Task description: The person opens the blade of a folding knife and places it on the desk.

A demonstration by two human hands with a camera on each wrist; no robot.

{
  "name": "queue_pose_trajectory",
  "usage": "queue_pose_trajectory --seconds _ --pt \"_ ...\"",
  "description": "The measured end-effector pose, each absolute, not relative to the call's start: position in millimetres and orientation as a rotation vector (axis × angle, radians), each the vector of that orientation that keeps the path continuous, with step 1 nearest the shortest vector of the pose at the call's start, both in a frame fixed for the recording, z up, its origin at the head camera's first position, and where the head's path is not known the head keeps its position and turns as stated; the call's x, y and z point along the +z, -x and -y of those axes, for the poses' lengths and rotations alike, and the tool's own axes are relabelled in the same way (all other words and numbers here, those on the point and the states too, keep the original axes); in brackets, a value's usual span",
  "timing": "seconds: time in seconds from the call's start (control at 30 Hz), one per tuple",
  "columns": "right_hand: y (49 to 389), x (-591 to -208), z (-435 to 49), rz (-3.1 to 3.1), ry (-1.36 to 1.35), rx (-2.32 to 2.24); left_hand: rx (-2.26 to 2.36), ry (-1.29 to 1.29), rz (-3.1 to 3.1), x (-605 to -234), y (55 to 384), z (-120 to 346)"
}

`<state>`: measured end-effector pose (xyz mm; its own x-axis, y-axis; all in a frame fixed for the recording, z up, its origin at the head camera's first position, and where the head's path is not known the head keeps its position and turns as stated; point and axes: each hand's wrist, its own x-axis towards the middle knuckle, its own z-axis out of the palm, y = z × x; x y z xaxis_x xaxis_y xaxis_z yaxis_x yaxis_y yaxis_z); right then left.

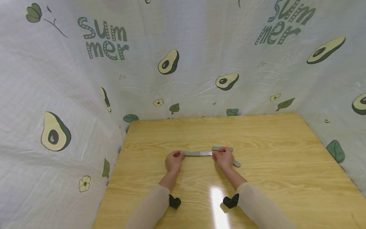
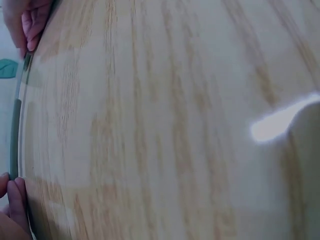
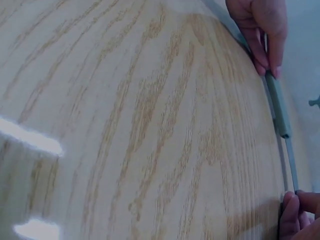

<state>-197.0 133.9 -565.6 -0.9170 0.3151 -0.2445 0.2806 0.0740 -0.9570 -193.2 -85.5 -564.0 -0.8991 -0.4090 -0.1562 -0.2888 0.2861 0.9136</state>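
Holding the grey-handled tool (image 1: 195, 154) lengthwise, head view: left hand (image 1: 173, 161) pinches the handle (image 1: 191, 153) end at 9 o'clock, right hand (image 1: 224, 158) pinches the blade (image 1: 206, 154) tip at 3. Loose grey piece (image 1: 215, 148) at right hand's 12, another grey strip (image 1: 236, 163) at its 4; keep knuckles clear. Left wrist: tool at 9 o'clock, left fingers gripping its lower end; surface (image 2: 140, 120) contact unclear. Right wrist: tool at 3, right fingers pinching blade tip at 4. Grip blade flats only, edge sharpness unreadable; keep both ends level.
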Motion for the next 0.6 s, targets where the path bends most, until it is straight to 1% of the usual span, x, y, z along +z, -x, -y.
queue_pose_trajectory --seconds 0.37,0.6 --pt "196.6 -557.7 -131.8 2.478 0.573 1.832 -1.607 -0.663 2.469 -561.0 192.3 84.1" --pt "196.9 -555.9 -132.4 2.693 0.486 1.477 -1.625 -0.660 2.470 -558.3 191.6 83.6"
